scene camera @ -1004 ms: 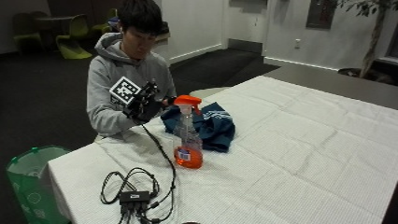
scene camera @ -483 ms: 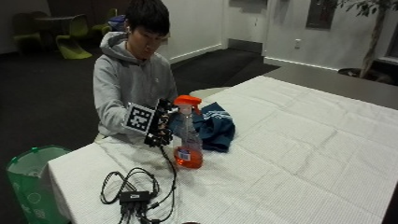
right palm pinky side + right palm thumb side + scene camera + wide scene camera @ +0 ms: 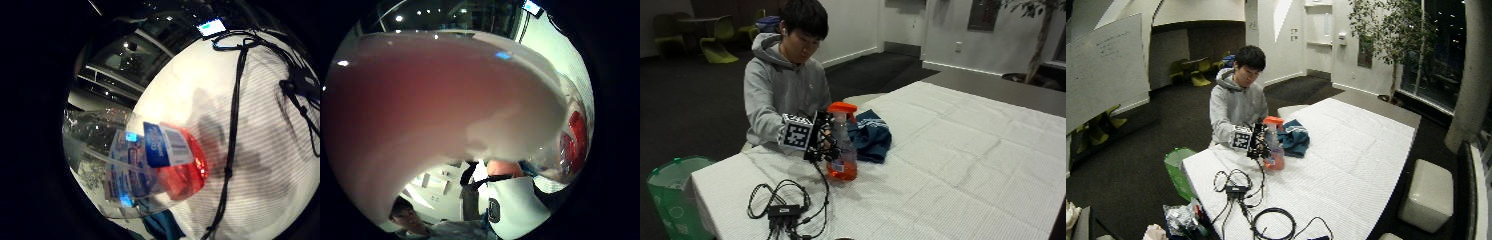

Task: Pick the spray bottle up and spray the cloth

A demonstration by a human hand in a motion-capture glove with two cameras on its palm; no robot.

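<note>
Clear plastic spray bottle (image 3: 842,150) with orange trigger head and orange liquid stands upright on the white tablecloth (image 3: 959,165), just beside the crumpled dark-blue cloth (image 3: 869,140). Black-gloved right hand (image 3: 824,145) is at its neck; finger closure cannot be told. Neck should be wrapped fully before lifting.

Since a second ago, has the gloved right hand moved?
Yes. The right hand has come down from chest height and closed in on the standing spray bottle, beside the cloth.
</note>
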